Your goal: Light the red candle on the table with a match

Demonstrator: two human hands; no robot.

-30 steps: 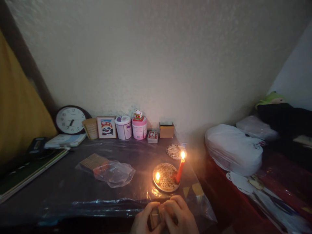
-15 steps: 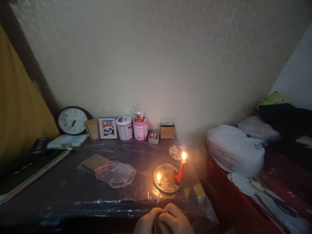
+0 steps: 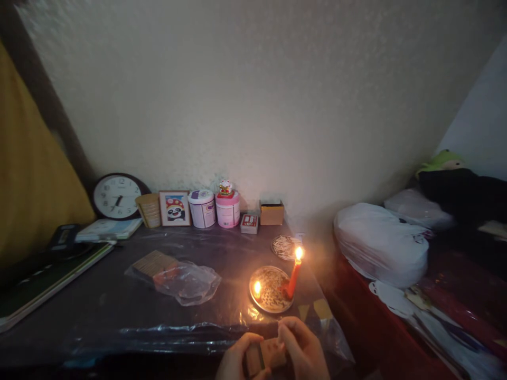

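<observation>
**Two hands on a small box at the table's near edge**

At the bottom centre of the frame, the left hand [image 3: 233,361] and the right hand [image 3: 303,348] meet over a small brownish box [image 3: 266,357] — likely a matchbox, though the dim light leaves its face unreadable. The left hand cups it from the lower left; the right hand's fingers [image 3: 285,333] curl onto its upper right edge. Both hands are closed around the box, which sits low in the frame, just in front of the plastic-covered table [image 3: 99,311].

Just above the hands stands a round metal plate [image 3: 271,295] with a patterned face. On its right rim a red candle [image 3: 293,278] leans slightly and burns; a small second flame [image 3: 256,287] glows at the plate's left side. A little further back lies a round coaster-like disc [image 3: 283,246].

Left of centre, a crumpled clear plastic bag [image 3: 186,282] partly covers a flat brown stack [image 3: 152,263]. Along the wall — from left to right — stand a wall clock [image 3: 116,196], a ribbed cup [image 3: 148,209], a framed panda picture [image 3: 175,208], a white tin [image 3: 202,208], a pink tin [image 3: 227,209] topped by a lucky-cat figurine [image 3: 225,187], a red matchbox [image 3: 249,222] and an open cardboard box [image 3: 271,212]. Books [image 3: 106,229] lie at the left edge. At the right of the frame rests a white plastic bag [image 3: 380,245].
</observation>
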